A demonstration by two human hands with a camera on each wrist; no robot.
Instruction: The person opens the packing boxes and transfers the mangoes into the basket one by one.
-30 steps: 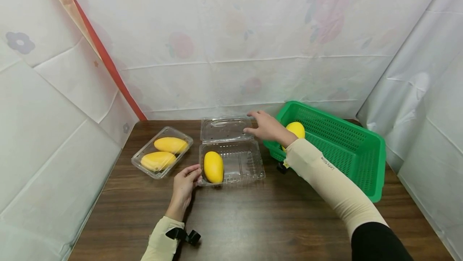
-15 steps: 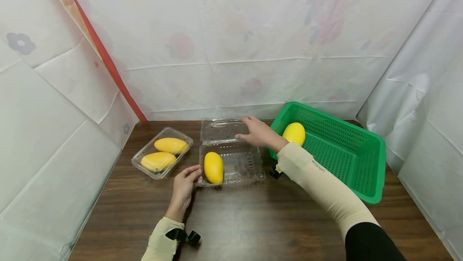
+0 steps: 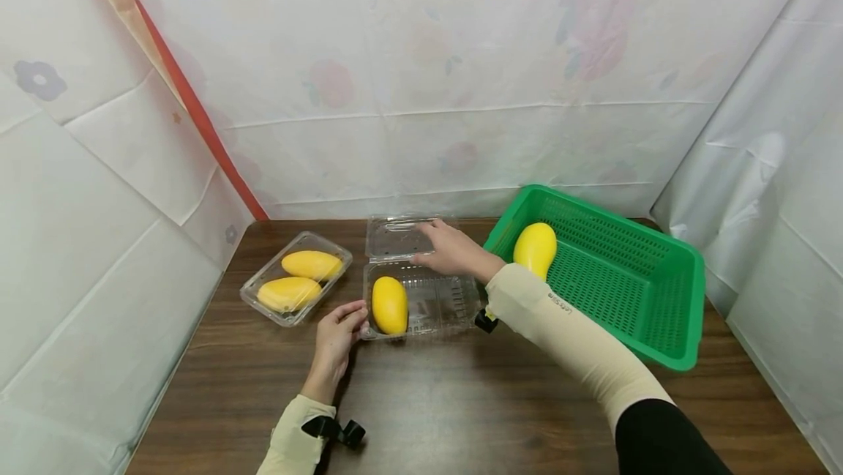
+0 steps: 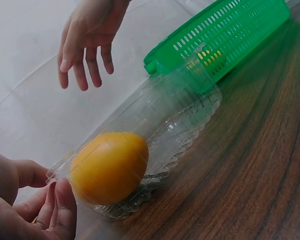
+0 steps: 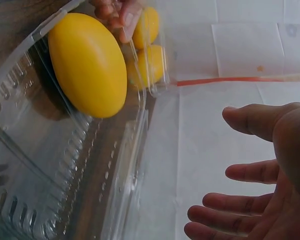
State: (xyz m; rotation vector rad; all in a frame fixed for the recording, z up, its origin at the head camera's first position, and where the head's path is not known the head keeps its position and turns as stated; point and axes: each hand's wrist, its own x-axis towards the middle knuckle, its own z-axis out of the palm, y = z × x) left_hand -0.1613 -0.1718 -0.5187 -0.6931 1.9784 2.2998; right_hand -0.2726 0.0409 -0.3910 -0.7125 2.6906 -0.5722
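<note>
Lid point(image 3: 390, 242) lies long left to right, far side, nearer the spread-fingered right hand point(image 3: 454, 249) hovering above, as the left hand point(image 3: 337, 334) pinches the clear tray's point(image 3: 431, 307) near left corner!

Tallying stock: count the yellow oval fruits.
4: two fruits in the closed clear plastic box, one fruit in the open clear plastic box, another fruit in the green plastic basket; others possibly hidden.
</note>
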